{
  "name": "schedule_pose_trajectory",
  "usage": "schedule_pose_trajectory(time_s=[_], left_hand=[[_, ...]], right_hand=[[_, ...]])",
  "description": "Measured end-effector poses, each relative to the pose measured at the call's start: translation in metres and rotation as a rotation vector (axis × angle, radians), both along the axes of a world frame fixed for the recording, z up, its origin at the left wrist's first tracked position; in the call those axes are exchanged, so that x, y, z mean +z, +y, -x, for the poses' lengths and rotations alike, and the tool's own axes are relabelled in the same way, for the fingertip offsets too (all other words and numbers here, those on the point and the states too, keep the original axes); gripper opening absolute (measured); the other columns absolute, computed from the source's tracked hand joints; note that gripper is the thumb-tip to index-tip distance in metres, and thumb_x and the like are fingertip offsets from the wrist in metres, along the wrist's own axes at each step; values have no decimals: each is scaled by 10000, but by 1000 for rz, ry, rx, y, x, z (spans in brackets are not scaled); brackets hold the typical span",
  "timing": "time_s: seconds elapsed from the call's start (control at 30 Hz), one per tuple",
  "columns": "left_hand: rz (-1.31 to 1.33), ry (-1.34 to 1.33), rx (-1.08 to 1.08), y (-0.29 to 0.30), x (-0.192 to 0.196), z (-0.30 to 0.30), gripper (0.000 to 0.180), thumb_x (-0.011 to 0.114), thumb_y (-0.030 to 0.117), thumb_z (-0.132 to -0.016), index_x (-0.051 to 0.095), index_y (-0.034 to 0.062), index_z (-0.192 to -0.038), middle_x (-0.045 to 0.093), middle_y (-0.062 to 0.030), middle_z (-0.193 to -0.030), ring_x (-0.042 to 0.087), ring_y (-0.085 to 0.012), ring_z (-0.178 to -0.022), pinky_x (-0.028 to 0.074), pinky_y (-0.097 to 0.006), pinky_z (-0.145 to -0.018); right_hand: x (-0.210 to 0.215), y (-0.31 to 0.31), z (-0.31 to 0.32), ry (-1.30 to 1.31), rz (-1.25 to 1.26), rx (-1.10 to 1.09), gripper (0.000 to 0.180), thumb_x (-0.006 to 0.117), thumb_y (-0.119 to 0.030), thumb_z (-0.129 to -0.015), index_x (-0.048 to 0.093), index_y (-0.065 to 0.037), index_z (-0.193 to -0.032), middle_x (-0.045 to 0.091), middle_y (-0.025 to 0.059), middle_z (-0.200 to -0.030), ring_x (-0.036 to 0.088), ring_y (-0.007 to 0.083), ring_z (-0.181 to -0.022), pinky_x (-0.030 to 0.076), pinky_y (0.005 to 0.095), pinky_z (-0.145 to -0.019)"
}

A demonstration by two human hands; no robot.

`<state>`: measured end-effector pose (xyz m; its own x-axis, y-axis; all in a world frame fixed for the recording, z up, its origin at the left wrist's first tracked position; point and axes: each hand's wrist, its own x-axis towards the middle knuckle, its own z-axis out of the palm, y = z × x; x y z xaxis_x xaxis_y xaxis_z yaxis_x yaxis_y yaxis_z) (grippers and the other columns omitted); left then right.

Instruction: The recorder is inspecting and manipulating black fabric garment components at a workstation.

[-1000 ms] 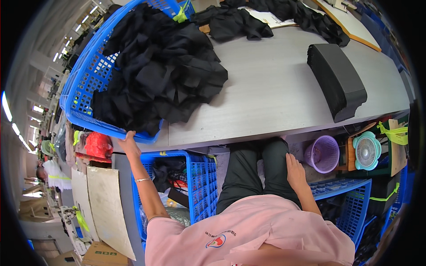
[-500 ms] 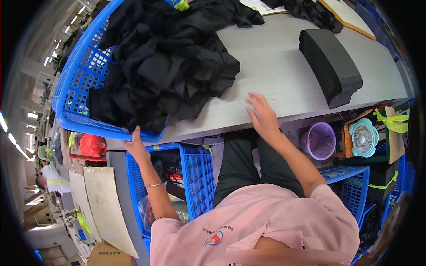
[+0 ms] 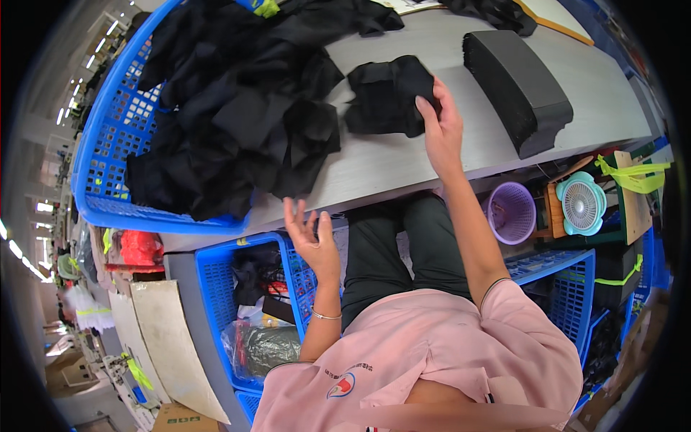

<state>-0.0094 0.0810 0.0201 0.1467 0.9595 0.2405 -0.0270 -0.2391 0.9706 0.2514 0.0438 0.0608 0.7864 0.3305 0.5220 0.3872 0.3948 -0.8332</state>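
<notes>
My right hand (image 3: 440, 129) reaches over the grey table (image 3: 403, 162) and grips the right edge of a small bundle of black cloth (image 3: 387, 97) lying flat there. My left hand (image 3: 311, 237) hovers open, fingers spread, just below the table's front edge, holding nothing. It is close to the heap of black garments (image 3: 245, 115) that spills out of a large blue basket (image 3: 108, 165) on the table's left side. A black stack of flat pieces (image 3: 518, 90) lies to the right of my right hand.
Under the table stand a blue crate (image 3: 248, 288) with bagged items, a second blue crate (image 3: 568, 288), a purple bucket (image 3: 509, 212) and a small teal fan (image 3: 581, 205). More black cloth lies at the table's far edge. A cardboard sheet (image 3: 169, 345) leans at lower left.
My right hand rose from my lap to the table, then took hold of a black bundle now lying apart from the heap. My left hand left the basket rim and opened.
</notes>
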Motion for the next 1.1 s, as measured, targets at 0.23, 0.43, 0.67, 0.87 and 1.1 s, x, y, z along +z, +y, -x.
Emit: schedule_pose_trajectory(time_s=[0.23,0.43,0.67,0.87,1.1], left_hand=[[-340,129,-353,-32,11,-60,620,695,3,-837,447,-8,-1405,418,-214,-1495,443,-331,-1365,376,-413,-1110],[-708,384,-602,-17,-4,-129,634,599,-75,-741,522,37,-1360,486,-176,-1426,476,-388,-1295,346,-452,-1119],[-496,354,-615,-2,4,-162,83,710,54,-808,733,72,-886,681,-56,-869,637,-259,-879,487,-362,-747],[-694,332,-598,-35,17,-162,220,663,-29,-769,706,55,-967,674,-70,-929,626,-280,-964,494,-366,-837],[-804,608,-582,4,-8,-179,309,704,-9,-693,736,103,-979,678,-39,-961,602,-275,-991,446,-407,-913]], right_hand=[[-35,-83,17,-998,899,317,177,540,-56,-865,569,-60,-1040,593,101,-1347,630,280,-1113,506,368,-873],[-72,-107,27,-856,844,339,340,662,-227,-881,555,-21,-1129,600,130,-1228,584,307,-1115,441,432,-919],[-83,-107,22,-562,903,200,203,576,-142,-920,552,-24,-1083,615,162,-1003,603,356,-936,477,444,-789],[-96,-87,7,-688,863,-103,198,553,-55,-849,574,-29,-1044,634,168,-898,637,335,-826,521,416,-710],[-94,-97,22,-836,780,-208,224,559,-72,-847,615,-30,-1059,642,134,-990,644,309,-886,532,406,-733]])
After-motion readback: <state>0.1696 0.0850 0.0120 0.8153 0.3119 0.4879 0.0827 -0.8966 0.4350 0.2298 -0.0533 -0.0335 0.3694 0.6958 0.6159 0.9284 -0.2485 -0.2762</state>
